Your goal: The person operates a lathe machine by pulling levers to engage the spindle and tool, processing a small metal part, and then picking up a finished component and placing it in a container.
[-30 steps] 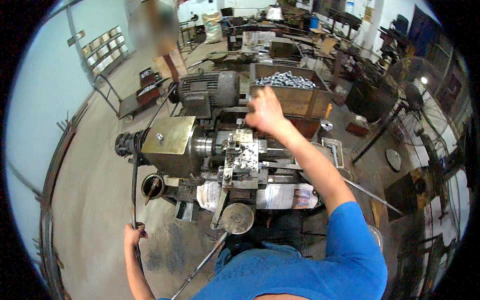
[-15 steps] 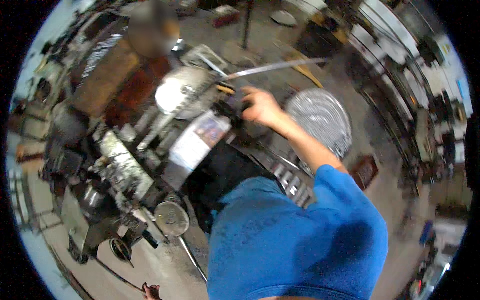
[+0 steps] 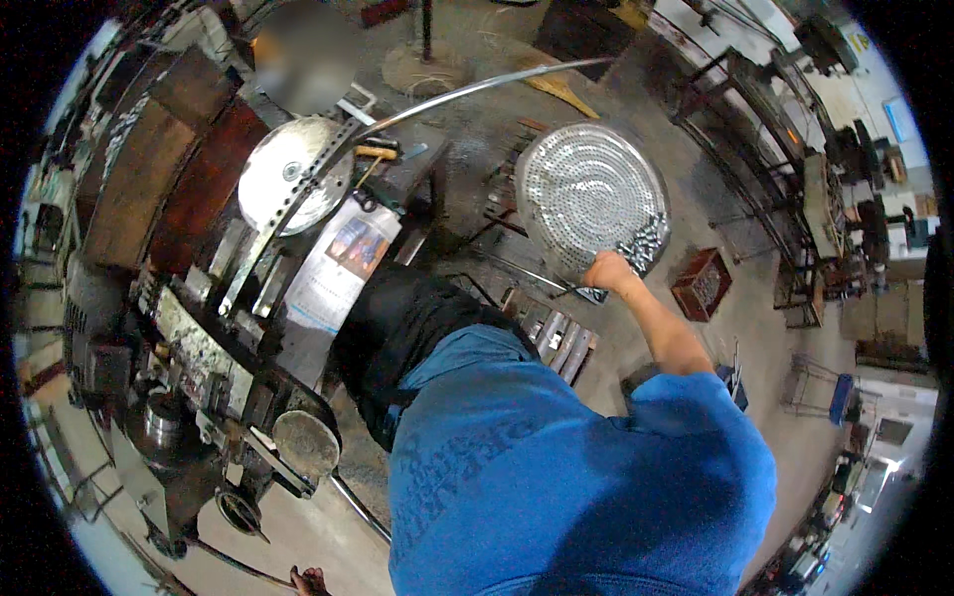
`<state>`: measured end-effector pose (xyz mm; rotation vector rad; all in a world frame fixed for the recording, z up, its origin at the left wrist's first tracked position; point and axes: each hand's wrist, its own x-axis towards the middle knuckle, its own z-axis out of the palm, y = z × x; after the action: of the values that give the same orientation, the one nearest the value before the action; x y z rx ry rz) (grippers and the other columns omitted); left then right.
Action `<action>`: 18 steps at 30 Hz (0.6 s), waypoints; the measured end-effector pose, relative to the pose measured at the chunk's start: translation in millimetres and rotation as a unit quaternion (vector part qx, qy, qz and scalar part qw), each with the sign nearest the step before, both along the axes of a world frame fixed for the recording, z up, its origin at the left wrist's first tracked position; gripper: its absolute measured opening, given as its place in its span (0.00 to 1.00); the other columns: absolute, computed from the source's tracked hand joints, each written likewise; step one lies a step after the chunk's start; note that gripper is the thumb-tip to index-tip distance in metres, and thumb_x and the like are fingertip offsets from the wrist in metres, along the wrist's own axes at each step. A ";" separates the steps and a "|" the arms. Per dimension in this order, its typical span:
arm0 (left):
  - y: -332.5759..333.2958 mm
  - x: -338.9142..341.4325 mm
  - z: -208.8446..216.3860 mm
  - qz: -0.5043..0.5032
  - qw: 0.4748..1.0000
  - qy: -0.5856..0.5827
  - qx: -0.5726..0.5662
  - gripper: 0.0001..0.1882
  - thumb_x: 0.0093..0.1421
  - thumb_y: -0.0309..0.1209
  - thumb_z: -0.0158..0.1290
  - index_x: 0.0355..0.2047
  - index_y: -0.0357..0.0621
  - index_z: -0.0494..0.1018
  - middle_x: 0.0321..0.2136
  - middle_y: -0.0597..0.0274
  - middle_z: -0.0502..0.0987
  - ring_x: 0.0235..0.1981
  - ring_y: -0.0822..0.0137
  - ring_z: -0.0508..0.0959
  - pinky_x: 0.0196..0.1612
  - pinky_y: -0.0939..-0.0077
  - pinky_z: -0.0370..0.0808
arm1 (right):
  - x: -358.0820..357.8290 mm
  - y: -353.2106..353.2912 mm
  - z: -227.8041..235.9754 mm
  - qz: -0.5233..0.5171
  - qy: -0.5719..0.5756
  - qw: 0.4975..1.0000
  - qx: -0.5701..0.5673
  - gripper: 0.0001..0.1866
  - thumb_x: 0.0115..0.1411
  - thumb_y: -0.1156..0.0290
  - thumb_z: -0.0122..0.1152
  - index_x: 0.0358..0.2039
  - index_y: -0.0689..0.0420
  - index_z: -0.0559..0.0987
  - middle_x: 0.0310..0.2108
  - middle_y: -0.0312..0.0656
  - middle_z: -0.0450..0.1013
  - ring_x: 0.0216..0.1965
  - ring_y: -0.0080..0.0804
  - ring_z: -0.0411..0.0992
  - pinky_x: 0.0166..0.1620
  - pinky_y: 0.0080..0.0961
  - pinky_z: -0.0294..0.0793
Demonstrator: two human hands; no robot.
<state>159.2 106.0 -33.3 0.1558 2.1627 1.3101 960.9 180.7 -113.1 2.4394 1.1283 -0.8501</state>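
My right hand (image 3: 608,273) is at the near edge of a large round metal tray (image 3: 571,189) covered in rings of small holes. Its fingers are bent together, and whatever they hold is hidden. Beside the hand, a heap of small shiny metal pieces (image 3: 646,241) lies on the tray. At the lower left edge, partly cut off, my left hand (image 3: 312,582) is small and dim, its fingers curled at the end of a long dark lever (image 3: 238,566). That lever runs from the machine on the left.
A bright metal disc (image 3: 273,189) sits behind a bar with holes (image 3: 260,243) on the machine. A printed sheet (image 3: 323,288) lies near my body. A long metal tube (image 3: 477,94) reaches across the far side. Right of the tray stands a reddish box (image 3: 686,301) of small pieces.
My right hand has moved right and toward me, from beside the machine's bench to the tray's near edge. My left hand stays at the lever's end. The whole view has shifted.
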 end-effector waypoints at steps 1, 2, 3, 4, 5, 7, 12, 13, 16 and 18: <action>-4.8 -4.1 2.2 0.006 1.000 -0.008 0.003 0.15 0.53 0.35 0.56 0.31 0.33 0.68 0.18 0.61 0.69 0.18 0.67 0.71 0.25 0.71 0.73 | 5.4 -4.3 -20.9 -0.011 0.004 1.000 -0.001 0.23 0.41 0.57 0.57 0.32 0.63 0.76 0.37 0.56 0.72 0.40 0.47 0.71 0.44 0.35 0.70; -7.0 -6.8 5.2 0.012 1.000 -0.010 0.011 0.15 0.53 0.35 0.56 0.31 0.33 0.68 0.17 0.61 0.69 0.18 0.67 0.71 0.25 0.72 0.73 | 1.9 8.8 -27.0 -0.008 0.011 1.000 0.003 0.23 0.41 0.57 0.57 0.32 0.63 0.77 0.37 0.56 0.72 0.40 0.47 0.71 0.44 0.35 0.71; -8.6 -8.9 8.7 0.016 1.000 -0.016 0.013 0.15 0.53 0.35 0.56 0.30 0.33 0.68 0.17 0.61 0.69 0.18 0.67 0.70 0.25 0.72 0.73 | -3.6 6.0 -25.3 -0.016 -0.021 1.000 -0.012 0.22 0.41 0.55 0.57 0.29 0.62 0.77 0.35 0.55 0.73 0.38 0.47 0.72 0.42 0.36 0.71; -11.7 -12.9 8.3 0.007 1.000 -0.017 0.015 0.15 0.53 0.36 0.56 0.31 0.35 0.69 0.18 0.63 0.69 0.20 0.68 0.71 0.28 0.73 0.73 | 3.0 5.5 -35.8 -0.006 0.011 1.000 -0.025 0.19 0.43 0.55 0.55 0.26 0.61 0.78 0.33 0.53 0.73 0.37 0.47 0.72 0.40 0.37 0.71; -11.1 -4.9 17.6 -0.078 0.995 -0.046 0.048 0.15 0.52 0.36 0.56 0.31 0.34 0.70 0.19 0.62 0.69 0.20 0.68 0.71 0.28 0.72 0.73 | 18.2 -12.5 -65.6 0.047 -0.052 0.997 0.031 0.19 0.44 0.56 0.54 0.24 0.61 0.78 0.29 0.49 0.74 0.33 0.45 0.73 0.37 0.37 0.71; -9.5 -1.6 21.9 -0.093 0.993 0.030 0.060 0.19 0.52 0.35 0.57 0.37 0.31 0.67 0.19 0.61 0.69 0.19 0.68 0.71 0.26 0.73 0.74 | 77.1 -47.6 -137.1 0.391 -0.059 0.915 0.081 0.10 0.46 0.61 0.52 0.18 0.53 0.77 0.19 0.42 0.73 0.23 0.40 0.71 0.28 0.38 0.68; -16.8 5.1 27.8 -0.120 0.991 0.036 0.046 0.17 0.54 0.34 0.53 0.34 0.29 0.68 0.19 0.57 0.71 0.19 0.65 0.75 0.24 0.70 0.76 | 54.3 13.7 -69.6 -0.107 0.100 0.978 0.149 0.05 0.40 0.71 0.56 0.12 0.55 0.74 0.13 0.40 0.70 0.17 0.39 0.69 0.22 0.31 0.68; -13.1 6.1 27.1 -0.118 0.990 0.050 0.060 0.16 0.55 0.33 0.53 0.35 0.29 0.68 0.19 0.56 0.72 0.20 0.66 0.75 0.24 0.71 0.76 | 62.5 37.7 -74.5 0.023 0.043 0.971 0.233 0.03 0.39 0.73 0.56 0.13 0.56 0.75 0.14 0.41 0.70 0.18 0.39 0.69 0.23 0.30 0.68; -18.3 7.8 27.8 -0.110 0.990 0.078 0.036 0.13 0.54 0.31 0.52 0.33 0.30 0.69 0.19 0.56 0.72 0.20 0.66 0.75 0.24 0.71 0.76 | -0.6 125.2 -22.2 0.216 0.093 0.892 0.385 0.05 0.40 0.75 0.55 0.20 0.62 0.76 0.21 0.49 0.70 0.26 0.42 0.71 0.30 0.26 0.69; -13.3 13.1 31.7 -0.116 0.985 0.128 0.003 0.14 0.53 0.32 0.54 0.32 0.31 0.70 0.19 0.54 0.73 0.21 0.61 0.76 0.26 0.69 0.75 | -131.5 181.1 105.4 0.269 0.203 0.840 0.425 0.11 0.39 0.78 0.54 0.27 0.64 0.78 0.35 0.52 0.70 0.36 0.42 0.71 0.38 0.24 0.69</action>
<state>172.3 92.7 -1.6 0.5895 2.2682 1.2169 829.4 361.8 -7.7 2.2921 2.6661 -0.7849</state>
